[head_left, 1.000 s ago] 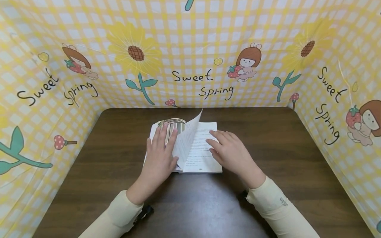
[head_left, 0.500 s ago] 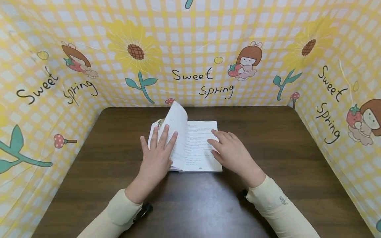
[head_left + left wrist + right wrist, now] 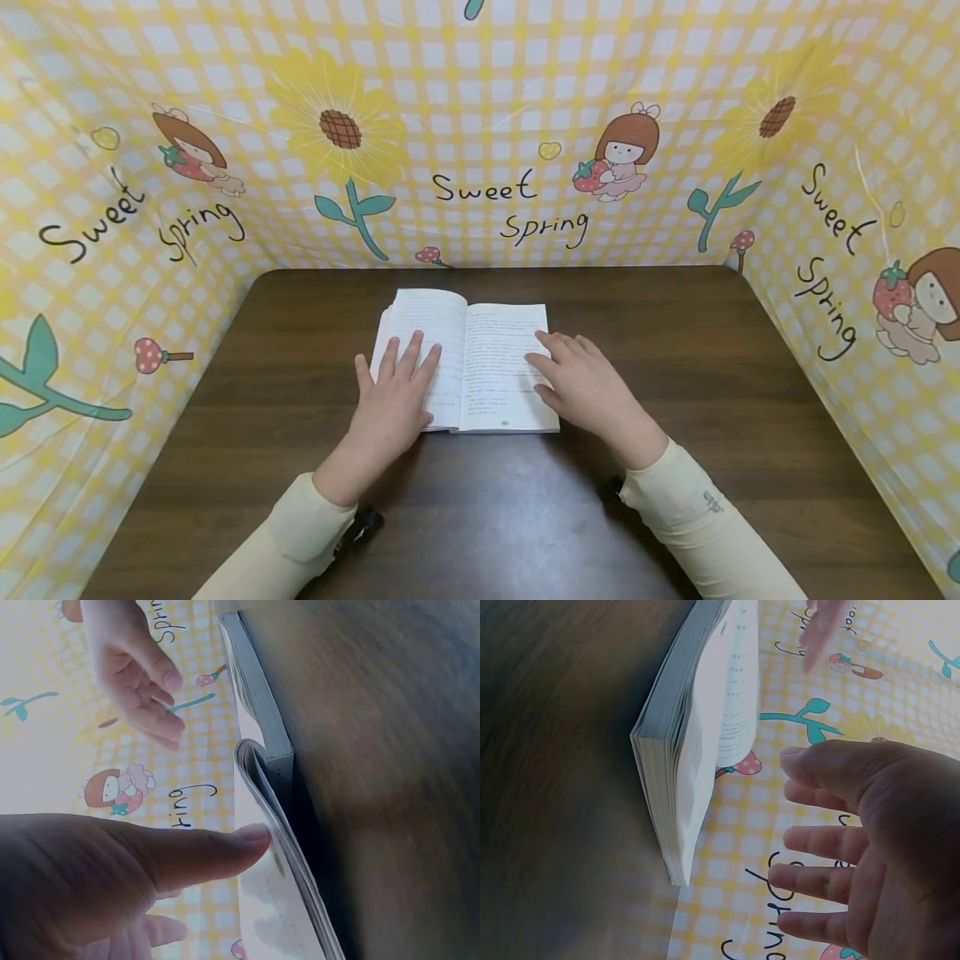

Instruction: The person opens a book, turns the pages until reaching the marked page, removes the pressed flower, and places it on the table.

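Note:
An open book (image 3: 498, 367) with printed pages lies in the middle of the brown table (image 3: 480, 517). Spread over the book's left page is my left hand (image 3: 391, 408), fingers nearly straight. Its thumb (image 3: 217, 851) touches the page near the book's lower edge in the left wrist view. My right hand (image 3: 588, 392) hovers by the right page's outer edge, fingers loosely bent and holding nothing. The right wrist view shows a gap between that hand and the thick stack of pages (image 3: 660, 765).
A yellow checked cloth (image 3: 480, 100) with flowers and cartoon figures walls the table at the back and both sides. Dark straps (image 3: 360, 529) sit under the cream sleeves (image 3: 300, 533).
A raised page has turned over from right to left and now lies flat on the left side, covering a picture page. My left hand shifted slightly left; the right hand barely moved.

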### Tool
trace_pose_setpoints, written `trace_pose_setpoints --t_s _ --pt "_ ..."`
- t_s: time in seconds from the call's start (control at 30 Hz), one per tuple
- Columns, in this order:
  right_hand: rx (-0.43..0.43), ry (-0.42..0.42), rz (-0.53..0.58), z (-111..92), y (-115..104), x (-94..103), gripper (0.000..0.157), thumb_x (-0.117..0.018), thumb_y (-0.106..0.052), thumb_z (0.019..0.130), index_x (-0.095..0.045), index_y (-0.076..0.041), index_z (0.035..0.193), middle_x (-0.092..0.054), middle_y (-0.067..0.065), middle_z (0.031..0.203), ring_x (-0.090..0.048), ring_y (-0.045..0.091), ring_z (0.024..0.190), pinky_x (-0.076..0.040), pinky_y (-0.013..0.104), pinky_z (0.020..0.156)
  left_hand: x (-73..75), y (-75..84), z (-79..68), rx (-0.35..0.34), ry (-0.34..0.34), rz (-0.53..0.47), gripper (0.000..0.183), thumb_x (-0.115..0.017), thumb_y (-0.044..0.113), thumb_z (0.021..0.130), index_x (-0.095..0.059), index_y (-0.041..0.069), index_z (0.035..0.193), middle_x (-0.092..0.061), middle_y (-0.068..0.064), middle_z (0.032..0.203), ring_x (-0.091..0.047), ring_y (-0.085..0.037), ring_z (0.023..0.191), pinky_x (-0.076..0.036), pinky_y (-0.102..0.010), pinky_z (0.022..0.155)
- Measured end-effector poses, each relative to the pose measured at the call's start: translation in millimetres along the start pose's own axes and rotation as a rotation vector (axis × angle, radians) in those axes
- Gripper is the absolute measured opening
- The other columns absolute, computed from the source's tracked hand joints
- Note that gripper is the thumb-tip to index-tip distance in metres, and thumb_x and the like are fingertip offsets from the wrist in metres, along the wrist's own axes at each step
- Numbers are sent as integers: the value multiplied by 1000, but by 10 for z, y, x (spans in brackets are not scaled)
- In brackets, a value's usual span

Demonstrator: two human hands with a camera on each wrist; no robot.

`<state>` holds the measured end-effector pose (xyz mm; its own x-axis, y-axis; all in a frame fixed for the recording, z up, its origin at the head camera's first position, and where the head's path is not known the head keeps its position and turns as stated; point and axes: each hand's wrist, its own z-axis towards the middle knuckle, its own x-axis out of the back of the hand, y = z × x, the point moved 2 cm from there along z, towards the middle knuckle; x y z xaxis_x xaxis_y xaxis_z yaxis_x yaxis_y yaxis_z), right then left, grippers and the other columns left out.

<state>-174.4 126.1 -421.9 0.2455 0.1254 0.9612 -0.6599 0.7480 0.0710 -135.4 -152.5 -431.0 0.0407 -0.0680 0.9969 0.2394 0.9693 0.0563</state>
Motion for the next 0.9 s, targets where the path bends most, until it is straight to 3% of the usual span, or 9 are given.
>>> trace_pose_setpoints --t_s 0.23,0.53,0.9 --pt "-5 -87 23 -16 1 -57 52 -79 -31 90 -64 -14 138 -54 16 150 -56 37 133 -41 58 111 -60 -34 25 -19 -83 -104 89 -83 19 86 -35 15 161 -25 -15 169 -25 -46 153 -18 -81 110" --pt "40 -243 103 -34 -12 -123 58 -74 -37 95 -57 -16 147 -45 14 159 -47 35 143 -33 59 117 -81 -16 29 -139 -167 -209 72 -67 3 95 -38 17 160 -27 -10 169 -25 -43 154 -25 -78 110" --pt "58 -336 211 -55 -27 -189 68 -73 -47 93 -52 -17 150 -41 11 162 -41 35 148 -26 60 121 -133 -56 30 -171 -247 -264 61 -56 5 99 -42 15 158 -26 -9 169 -23 -42 154 -33 -77 106"
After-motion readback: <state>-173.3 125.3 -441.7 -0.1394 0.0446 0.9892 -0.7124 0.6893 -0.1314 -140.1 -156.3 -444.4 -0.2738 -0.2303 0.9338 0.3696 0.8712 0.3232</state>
